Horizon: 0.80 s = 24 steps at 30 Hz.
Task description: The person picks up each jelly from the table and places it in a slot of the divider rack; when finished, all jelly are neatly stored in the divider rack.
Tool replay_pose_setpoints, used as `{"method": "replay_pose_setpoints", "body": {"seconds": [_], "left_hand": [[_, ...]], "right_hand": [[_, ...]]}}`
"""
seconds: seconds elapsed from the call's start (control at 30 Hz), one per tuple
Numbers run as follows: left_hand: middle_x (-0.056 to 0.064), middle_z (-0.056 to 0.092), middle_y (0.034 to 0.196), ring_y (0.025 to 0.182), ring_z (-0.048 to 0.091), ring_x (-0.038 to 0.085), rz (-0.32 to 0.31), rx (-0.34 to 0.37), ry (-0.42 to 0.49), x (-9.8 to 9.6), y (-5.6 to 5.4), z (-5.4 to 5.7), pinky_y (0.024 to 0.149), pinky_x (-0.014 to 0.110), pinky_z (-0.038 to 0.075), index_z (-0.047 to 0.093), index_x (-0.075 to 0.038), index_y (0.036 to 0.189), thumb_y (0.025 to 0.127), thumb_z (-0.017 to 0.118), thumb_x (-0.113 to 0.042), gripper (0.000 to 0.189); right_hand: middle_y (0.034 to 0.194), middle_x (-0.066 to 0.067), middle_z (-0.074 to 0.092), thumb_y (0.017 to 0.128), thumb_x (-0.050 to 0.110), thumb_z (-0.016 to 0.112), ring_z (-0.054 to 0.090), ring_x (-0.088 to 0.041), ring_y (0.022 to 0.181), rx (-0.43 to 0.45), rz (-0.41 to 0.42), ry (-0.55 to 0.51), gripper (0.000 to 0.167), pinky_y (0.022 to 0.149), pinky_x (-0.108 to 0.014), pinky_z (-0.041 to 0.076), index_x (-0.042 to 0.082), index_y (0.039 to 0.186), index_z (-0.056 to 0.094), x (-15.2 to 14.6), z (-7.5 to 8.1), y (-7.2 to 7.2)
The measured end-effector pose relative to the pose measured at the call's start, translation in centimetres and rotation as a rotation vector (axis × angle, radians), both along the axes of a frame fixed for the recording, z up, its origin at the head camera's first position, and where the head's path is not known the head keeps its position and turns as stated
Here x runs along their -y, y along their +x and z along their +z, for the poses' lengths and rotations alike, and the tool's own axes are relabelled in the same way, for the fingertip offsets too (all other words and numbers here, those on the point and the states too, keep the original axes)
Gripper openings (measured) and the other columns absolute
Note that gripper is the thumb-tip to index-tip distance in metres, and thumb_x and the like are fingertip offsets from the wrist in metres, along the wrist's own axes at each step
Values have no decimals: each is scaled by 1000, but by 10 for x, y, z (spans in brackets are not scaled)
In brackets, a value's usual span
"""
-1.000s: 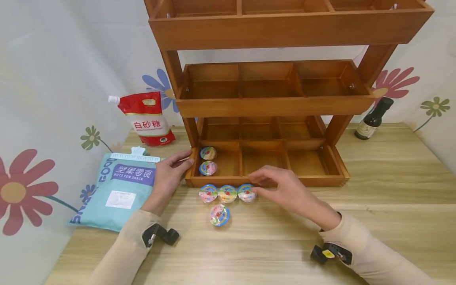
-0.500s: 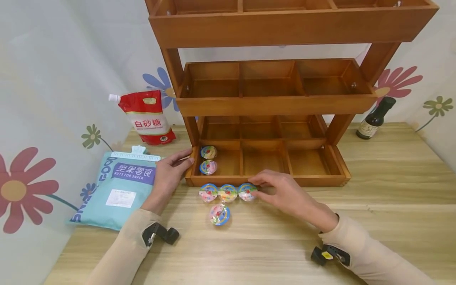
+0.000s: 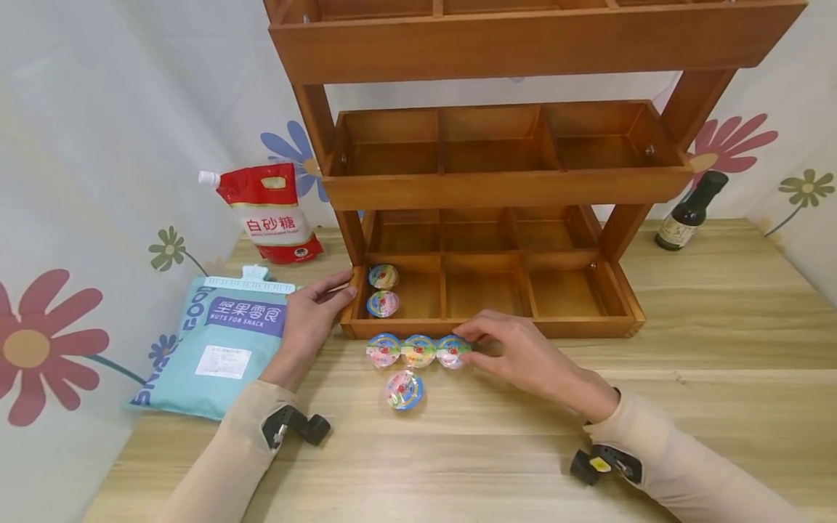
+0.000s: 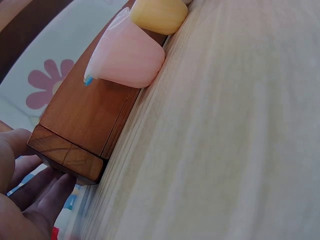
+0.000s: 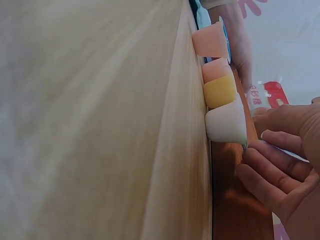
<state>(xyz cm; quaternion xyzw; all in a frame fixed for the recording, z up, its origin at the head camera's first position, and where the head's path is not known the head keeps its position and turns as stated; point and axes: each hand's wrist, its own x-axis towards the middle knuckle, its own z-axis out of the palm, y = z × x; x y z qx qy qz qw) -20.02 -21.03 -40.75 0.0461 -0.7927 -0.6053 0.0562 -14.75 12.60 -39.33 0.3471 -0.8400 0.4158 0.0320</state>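
In the head view my left hand (image 3: 312,325) rests its fingertips against the left end of the wooden rack's bottom tier (image 3: 497,328); the left wrist view shows its fingers at that corner. My right hand (image 3: 516,350) pinches the right side of a white jelly cup (image 3: 453,351) with thumb and fingertips. That cup ends a row on the table along the rack's front, beside a yellow jelly cup (image 3: 418,352) and a pink jelly cup (image 3: 383,351). Nearer me sits another pink jelly cup (image 3: 403,391). Two more jelly cups (image 3: 382,303) stand in the tier's left compartment.
A teal nut snack bag (image 3: 222,356) lies on the left, with a red and white sugar pouch (image 3: 271,214) behind it. At the far right stands a dark bottle (image 3: 692,212). Upper tiers (image 3: 510,190) of the rack rise above the bottom one.
The head view has shifted slightly. Both hands and all the jelly cups keep nearly the same places, with my right fingers still at the white cup.
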Motion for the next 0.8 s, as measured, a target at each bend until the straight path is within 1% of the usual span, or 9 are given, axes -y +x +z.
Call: {"method": "replay_pose_setpoints", "body": {"seconds": [0.3,0.43,0.57,0.8], "left_hand": [[14,73,132,101,71,4,2,-3,12,0,0,-1,86,16,57,74,-8,136,98,78,-18,39],[15,72,132,101,71,4,3,-4,18,0,0,1,85,16,57,73,-7,136,99,77,-17,39],[14,72,133,102,71,4,5,2,18,0,1,1,85,16,57,73,-8,136,99,77,-17,39],[10,73,133,105,71,7,2,-6,-7,0,1,1,87,16,56,74,-10,136,98,78,-20,39]], "right_hand": [[117,-6,73,91,11,86,72,-19,101,54,23,70,37,89,-33,61,2,124,74,1,-1,1],[120,-7,72,91,14,87,71,-19,102,46,35,97,40,89,-33,61,2,127,72,3,-1,2],[121,-6,71,92,18,87,70,-19,103,32,36,127,41,90,-35,61,2,127,72,3,-2,4],[120,-8,71,92,16,86,70,-20,102,27,31,149,41,90,-37,61,1,128,72,3,-2,5]]}}
